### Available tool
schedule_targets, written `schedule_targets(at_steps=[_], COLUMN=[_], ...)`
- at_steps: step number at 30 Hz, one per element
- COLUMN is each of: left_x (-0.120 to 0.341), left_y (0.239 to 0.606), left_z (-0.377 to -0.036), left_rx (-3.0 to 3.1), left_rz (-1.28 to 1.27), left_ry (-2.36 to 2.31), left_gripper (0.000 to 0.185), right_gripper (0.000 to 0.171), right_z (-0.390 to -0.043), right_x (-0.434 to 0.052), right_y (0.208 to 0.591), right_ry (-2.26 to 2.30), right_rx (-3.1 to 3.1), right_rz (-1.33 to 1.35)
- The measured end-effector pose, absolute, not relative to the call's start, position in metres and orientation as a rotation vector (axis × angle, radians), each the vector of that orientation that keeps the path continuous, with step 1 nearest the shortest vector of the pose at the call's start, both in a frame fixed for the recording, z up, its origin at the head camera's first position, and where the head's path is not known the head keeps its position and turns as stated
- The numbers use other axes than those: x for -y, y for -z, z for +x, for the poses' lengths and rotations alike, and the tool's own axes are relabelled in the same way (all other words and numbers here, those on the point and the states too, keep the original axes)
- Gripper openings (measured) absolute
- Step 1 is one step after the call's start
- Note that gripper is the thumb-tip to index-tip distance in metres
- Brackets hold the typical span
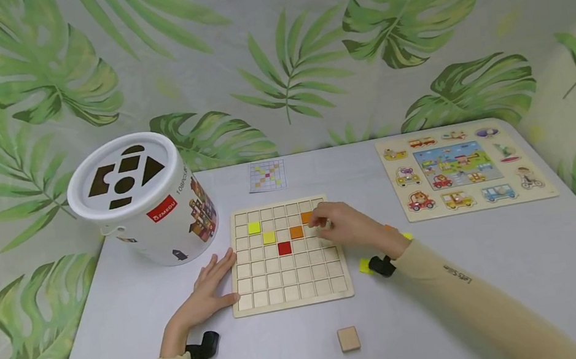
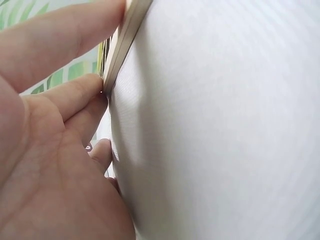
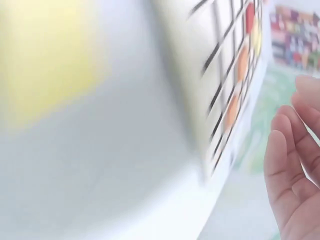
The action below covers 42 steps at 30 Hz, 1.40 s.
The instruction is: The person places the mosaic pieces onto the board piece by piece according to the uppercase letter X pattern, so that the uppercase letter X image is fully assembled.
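I see the right hand (image 1: pixel 347 224), fingers relaxed and empty, nearer the loose yellow tile (image 1: pixel 364 266) beside its wrist; left hand's (image 1: pixel 201 301) straight fingers touch the grid board (image 1: pixel 274 281).

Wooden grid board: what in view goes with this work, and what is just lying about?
Seemingly in use:
grid board, left hand touching its edge
yellow tiles, orange tiles, red tile
small pattern card, probably the guide

Apparently just lying about:
white bucket
picture puzzle
plain wooden block
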State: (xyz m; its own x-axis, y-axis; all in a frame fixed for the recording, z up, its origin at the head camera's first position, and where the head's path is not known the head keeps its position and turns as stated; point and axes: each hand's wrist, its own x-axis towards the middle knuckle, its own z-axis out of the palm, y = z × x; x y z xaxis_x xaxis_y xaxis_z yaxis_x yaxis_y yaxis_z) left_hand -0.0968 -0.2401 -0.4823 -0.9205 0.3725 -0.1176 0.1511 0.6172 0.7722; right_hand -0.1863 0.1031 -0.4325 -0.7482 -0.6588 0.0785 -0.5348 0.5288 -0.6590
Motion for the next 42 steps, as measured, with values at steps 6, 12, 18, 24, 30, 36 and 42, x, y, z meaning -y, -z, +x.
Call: schedule_targets(at_steps=[6,12,18,24,30,36,42], left_x=[0.240,0.242,0.243,0.242,0.242,0.241,0.240], left_y=[0.483,0.484,0.483,0.483,0.483,0.482,0.481], left_z=[-0.097,-0.098,-0.097,-0.097,-0.097,-0.097,-0.097], left_rx=[-2.578,-2.572,-2.569,-2.567,-2.572,-2.575,-2.576], left_rz=[0.432,0.442,0.447,0.442,0.455,0.451,0.440], left_ry=[-1.191,-1.203,-1.219,-1.213,-1.195,-1.188,-1.197], left_gripper=[0.079,0.078,0.078,0.078,0.078,0.078,0.078], right_gripper=[0.016,0.014,0.016,0.017,0.017,0.019,0.022], right_z=[-0.178,-0.165,-0.161,-0.162,-0.161,-0.160,-0.164], right_x=[-0.169,-0.215,-0.230,-0.222,-0.217,-0.203,-0.172], right_y=[0.439,0.447,0.454,0.458,0.460,0.456,0.445], right_ry=[1.073,1.037,0.940,0.790,0.775,0.862,1.018], right_rx=[-2.696,-2.762,-2.735,-2.775,-2.800,-2.818,-2.701], right_rz=[-0.911,-0.786,-0.711,-0.667,-0.627,-0.724,-0.861])
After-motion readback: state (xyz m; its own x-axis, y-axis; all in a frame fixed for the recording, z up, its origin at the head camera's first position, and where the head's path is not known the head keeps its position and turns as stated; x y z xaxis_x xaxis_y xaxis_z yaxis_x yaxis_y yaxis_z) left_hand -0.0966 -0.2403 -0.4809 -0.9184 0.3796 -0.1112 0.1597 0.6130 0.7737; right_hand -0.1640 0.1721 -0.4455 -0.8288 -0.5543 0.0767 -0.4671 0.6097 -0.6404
